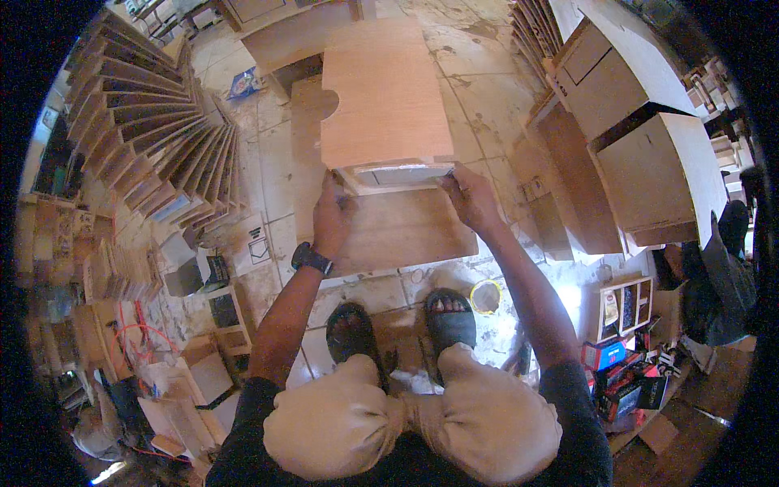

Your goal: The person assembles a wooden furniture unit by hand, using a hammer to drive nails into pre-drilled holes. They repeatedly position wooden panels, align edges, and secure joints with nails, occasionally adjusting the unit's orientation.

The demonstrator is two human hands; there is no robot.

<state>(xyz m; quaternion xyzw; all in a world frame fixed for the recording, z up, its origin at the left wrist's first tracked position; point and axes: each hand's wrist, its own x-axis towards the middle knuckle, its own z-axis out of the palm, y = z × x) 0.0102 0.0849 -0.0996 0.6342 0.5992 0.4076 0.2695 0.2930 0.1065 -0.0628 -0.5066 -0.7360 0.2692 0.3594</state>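
Above a tiled floor, I handle from afar 1 wooden box over a flat brown board, 2 dark sandals planted nearby; my left hand and right hand grip opposite corners of the box's near end.

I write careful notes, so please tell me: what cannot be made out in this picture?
All in the head view:
Wooden box: inside mostly covered by its top.
Left hand and right hand: some fingers partly hidden by the box.
Red-and-blue package: print too small.
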